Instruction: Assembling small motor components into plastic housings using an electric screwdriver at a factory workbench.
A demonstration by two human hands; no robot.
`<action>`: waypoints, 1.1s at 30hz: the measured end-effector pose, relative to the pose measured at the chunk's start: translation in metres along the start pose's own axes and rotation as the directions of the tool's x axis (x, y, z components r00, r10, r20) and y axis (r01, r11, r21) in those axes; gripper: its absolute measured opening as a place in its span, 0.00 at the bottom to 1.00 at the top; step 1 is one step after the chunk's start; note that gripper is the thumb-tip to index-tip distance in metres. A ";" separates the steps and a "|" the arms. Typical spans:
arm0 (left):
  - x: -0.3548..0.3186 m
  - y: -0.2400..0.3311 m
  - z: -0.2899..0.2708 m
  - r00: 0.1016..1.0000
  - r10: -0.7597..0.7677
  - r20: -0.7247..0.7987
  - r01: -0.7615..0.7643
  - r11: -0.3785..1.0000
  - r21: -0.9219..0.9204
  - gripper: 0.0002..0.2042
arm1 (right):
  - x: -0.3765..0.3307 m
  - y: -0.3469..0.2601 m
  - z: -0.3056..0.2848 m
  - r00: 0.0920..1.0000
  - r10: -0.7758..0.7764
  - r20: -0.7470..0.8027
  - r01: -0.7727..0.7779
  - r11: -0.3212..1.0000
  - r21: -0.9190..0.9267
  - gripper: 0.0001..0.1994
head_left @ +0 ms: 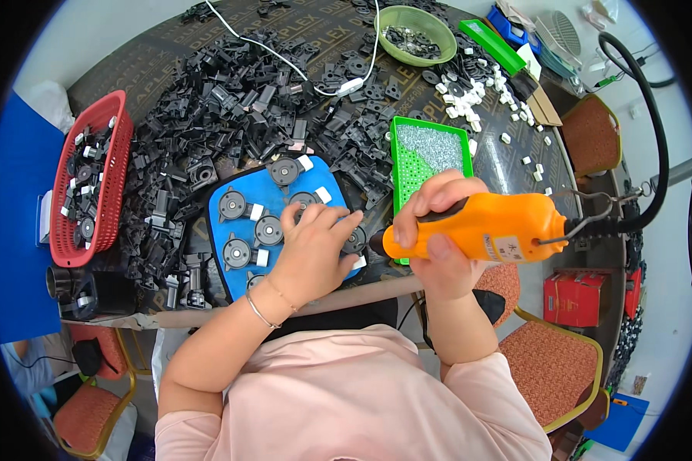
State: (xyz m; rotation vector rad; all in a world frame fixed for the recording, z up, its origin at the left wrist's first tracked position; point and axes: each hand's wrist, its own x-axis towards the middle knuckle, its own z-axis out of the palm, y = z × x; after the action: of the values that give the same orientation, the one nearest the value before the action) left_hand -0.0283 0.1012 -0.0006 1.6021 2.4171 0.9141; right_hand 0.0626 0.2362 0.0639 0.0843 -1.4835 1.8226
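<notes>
My right hand (444, 230) is wrapped round an orange electric screwdriver (507, 223), held almost level with its dark tip toward the left. A black cable runs from its rear end. My left hand (313, 253) lies over a blue mat (284, 207), its fingers spread above the parts there. Several round black plastic assemblies (233, 205) with white blocks sit on this mat. One round assembly (355, 242) is beside my left thumb, partly covered. Whether the left fingertips touch a part I cannot tell. A green tray (399, 169) of small silvery screws (430, 146) stands just beyond the screwdriver.
Loose black plastic parts (223, 107) are heaped across the table. A red basket (119, 169) of parts stands at the left, a pale green bowl (438, 29) at the back. White blocks (469, 96) lie scattered at the right. A white cord (269, 50) crosses the heap.
</notes>
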 end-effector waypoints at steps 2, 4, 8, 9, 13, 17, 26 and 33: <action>0.000 0.004 -0.005 1.000 -0.007 0.005 0.008 1.000 -0.030 0.17 | -0.001 -0.002 0.000 1.000 0.001 -0.002 -0.001 1.000 0.021 0.17; -0.001 0.004 -0.005 1.000 -0.015 0.009 0.015 0.998 -0.059 0.14 | -0.002 -0.004 0.001 1.000 0.006 0.018 -0.007 0.999 0.038 0.17; -0.002 0.000 0.002 1.000 -0.018 -0.007 0.017 0.994 -0.106 0.08 | -0.002 -0.008 0.003 0.999 -0.009 0.041 0.010 1.000 -0.016 0.17; -0.003 -0.001 0.002 0.999 -0.027 -0.016 0.025 0.991 -0.131 0.07 | -0.003 -0.009 0.004 0.999 -0.009 0.032 0.009 1.000 -0.012 0.17; -0.003 -0.002 0.001 0.996 -0.023 -0.085 0.011 0.991 -0.135 0.08 | -0.004 -0.014 0.001 0.999 -0.015 0.038 0.015 1.000 0.014 0.18; -0.004 -0.003 0.003 0.995 -0.056 -0.078 0.039 0.979 -0.200 0.08 | -0.005 -0.018 0.002 0.998 -0.025 0.052 0.025 1.000 0.007 0.18; -0.005 -0.004 0.003 0.995 -0.085 -0.055 0.069 0.967 -0.246 0.09 | -0.006 -0.015 0.003 0.994 -0.090 0.065 0.084 0.993 0.082 0.18; -0.006 -0.006 0.006 0.993 -0.111 -0.036 0.092 0.934 -0.346 0.10 | -0.007 -0.017 0.004 0.996 -0.088 0.033 0.085 0.993 0.080 0.18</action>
State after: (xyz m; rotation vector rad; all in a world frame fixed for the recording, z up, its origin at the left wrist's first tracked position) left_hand -0.0285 0.0962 -0.0100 1.3302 2.1912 1.2914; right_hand 0.0760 0.2296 0.0753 0.2179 -1.4115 1.8178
